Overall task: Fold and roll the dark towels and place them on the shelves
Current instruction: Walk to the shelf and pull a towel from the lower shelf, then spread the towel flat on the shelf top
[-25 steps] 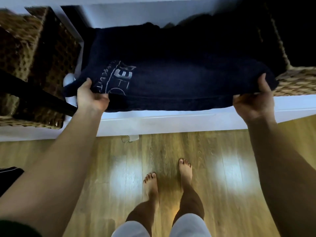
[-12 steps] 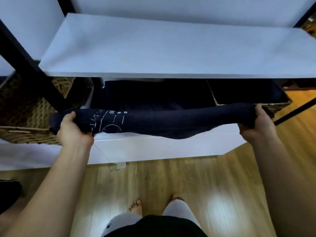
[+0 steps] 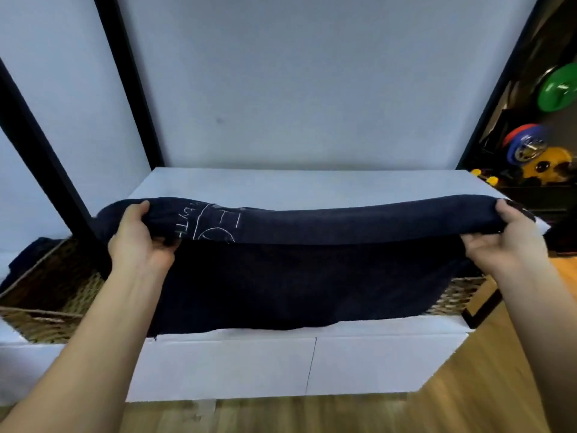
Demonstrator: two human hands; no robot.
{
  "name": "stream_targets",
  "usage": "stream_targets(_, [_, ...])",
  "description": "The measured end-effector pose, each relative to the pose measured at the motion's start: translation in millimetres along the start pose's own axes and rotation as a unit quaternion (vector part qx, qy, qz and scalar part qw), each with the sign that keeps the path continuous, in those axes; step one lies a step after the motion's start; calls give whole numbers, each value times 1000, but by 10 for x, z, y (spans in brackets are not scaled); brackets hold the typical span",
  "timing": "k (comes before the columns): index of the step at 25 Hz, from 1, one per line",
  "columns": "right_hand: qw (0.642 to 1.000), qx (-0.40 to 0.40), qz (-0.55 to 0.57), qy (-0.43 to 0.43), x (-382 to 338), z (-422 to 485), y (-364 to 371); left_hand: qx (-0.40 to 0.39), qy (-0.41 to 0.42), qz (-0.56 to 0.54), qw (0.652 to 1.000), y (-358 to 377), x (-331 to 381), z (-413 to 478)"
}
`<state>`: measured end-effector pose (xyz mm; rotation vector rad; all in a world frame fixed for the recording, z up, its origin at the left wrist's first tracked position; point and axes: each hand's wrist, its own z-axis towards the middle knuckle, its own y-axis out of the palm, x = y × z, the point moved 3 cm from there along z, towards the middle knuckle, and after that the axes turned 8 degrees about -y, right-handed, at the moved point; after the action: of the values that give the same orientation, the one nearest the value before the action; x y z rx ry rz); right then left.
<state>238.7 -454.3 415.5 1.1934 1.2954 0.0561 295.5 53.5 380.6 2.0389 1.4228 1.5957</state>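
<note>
Head view – towel: we see the navy towel (image 3: 312,226) (white line lettering near its left end) stretched between both hands along the front edge of the white shelf (image 3: 312,182). Its lower part hangs down to the white ledge (image 3: 374,331) below.
Left hand: the left hand (image 3: 137,245) grips the towel's left end – thumb on top, fingers curled underneath.
Right hand: the right hand (image 3: 512,245) pinches the right end, thumb over the fold, fingers together beneath.
Surroundings: we note a wicker basket (image 3: 46,292) at lower left, just beside the towel, and coloured weight plates (image 3: 559,89) at far right.
</note>
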Motion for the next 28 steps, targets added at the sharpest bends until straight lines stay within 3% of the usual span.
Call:
stream_targets(6, [994,-89,22,-58,-988,370,813,-60,33,5,998,1145,383,-357])
stream_targets(13, [994,-89,61,-16,-815,1235,1277,-63,19,6,998,2069,333,146])
stream_targets(20, [990,-87,83,-69,-864,1998,2063,-144,-6,6,990,3025,251,752])
stream_targets(24, [992,-59,95,-61,-734,1979,1783,-162,-30,-13,986,2666,40,808])
stream_targets(28, [997,50,29,56,149,2009,456,-26,-104,6,994,1523,-774,787])
